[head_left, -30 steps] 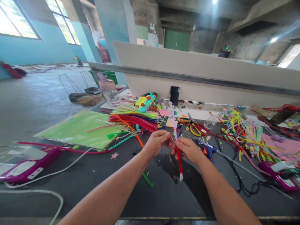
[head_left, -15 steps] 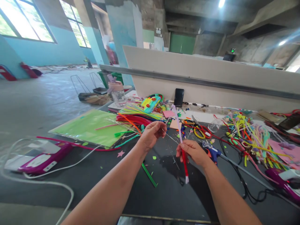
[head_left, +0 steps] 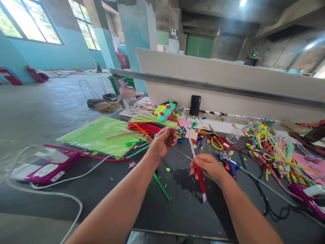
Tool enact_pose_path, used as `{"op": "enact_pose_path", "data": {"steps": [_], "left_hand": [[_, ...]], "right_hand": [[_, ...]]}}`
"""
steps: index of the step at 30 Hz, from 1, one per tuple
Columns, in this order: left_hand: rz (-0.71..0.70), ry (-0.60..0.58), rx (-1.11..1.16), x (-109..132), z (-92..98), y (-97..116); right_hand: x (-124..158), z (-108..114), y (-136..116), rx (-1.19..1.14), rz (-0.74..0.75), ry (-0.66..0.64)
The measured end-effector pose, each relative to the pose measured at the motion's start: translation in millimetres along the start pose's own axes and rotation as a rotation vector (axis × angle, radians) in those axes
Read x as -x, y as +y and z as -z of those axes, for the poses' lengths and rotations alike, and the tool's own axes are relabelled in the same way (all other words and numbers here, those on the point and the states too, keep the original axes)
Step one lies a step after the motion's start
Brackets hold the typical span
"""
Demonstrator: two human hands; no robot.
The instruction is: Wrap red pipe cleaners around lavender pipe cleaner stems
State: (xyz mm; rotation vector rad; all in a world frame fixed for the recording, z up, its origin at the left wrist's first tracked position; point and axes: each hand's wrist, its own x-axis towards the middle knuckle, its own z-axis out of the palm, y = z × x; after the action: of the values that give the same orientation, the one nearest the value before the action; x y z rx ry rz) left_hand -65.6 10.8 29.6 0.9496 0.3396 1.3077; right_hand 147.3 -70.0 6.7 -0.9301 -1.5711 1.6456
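Observation:
My right hand (head_left: 207, 166) pinches a slim stick of pipe cleaners, lilac (head_left: 191, 142) on its upper part and red (head_left: 201, 181) below, with pale tips at the bottom. The stick leans, its top toward the upper left. A thin wire (head_left: 181, 151) runs from the stick to my left hand (head_left: 165, 140), whose fingers are closed on its other end. Both hands are above the dark table (head_left: 177, 215). A green strip (head_left: 162, 187) lies below my left hand.
Bundled pipe cleaners (head_left: 144, 127), a green sheet pack (head_left: 93, 137) and a bottle (head_left: 129, 98) are at the left. A phone (head_left: 195, 105) leans on the partition. Scissors (head_left: 217, 143), a blue glue gun (head_left: 232, 167) and a mixed pile (head_left: 271, 145) lie to the right.
My left hand has moved slightly left and down, with the wire still stretched across. The stick leans more to the left at its top. The view has shifted a little.

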Motion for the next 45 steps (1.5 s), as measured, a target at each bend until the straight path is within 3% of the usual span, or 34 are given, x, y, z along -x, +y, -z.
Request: {"op": "enact_pose_path", "data": {"steps": [10, 16, 21, 29, 41, 45], "left_hand": [[-0.027, -0.072, 0.097, -3, 5.9, -1], [0.104, -0.070, 0.088, -3, 5.1, -11], [0.217, -0.162, -0.025, 5, -1.8, -30], [0.375, -0.271, -0.116, 17, -7.9, -43], [0.365, -0.149, -0.169, 23, -26.8, -44], [0.348, -0.098, -0.191, 23, -27.9, -46]], "right_hand": [[-4, -1, 7, -0.095, -0.008, -0.059], [-7, 2, 8, -0.173, 0.052, 0.053], [-9, 2, 8, -0.221, 0.127, 0.123], [-7, 1, 5, -0.228, 0.152, 0.122], [-12, -7, 10, -0.129, 0.039, 0.047], [-12, -5, 8, -0.094, 0.075, 0.118]]}}
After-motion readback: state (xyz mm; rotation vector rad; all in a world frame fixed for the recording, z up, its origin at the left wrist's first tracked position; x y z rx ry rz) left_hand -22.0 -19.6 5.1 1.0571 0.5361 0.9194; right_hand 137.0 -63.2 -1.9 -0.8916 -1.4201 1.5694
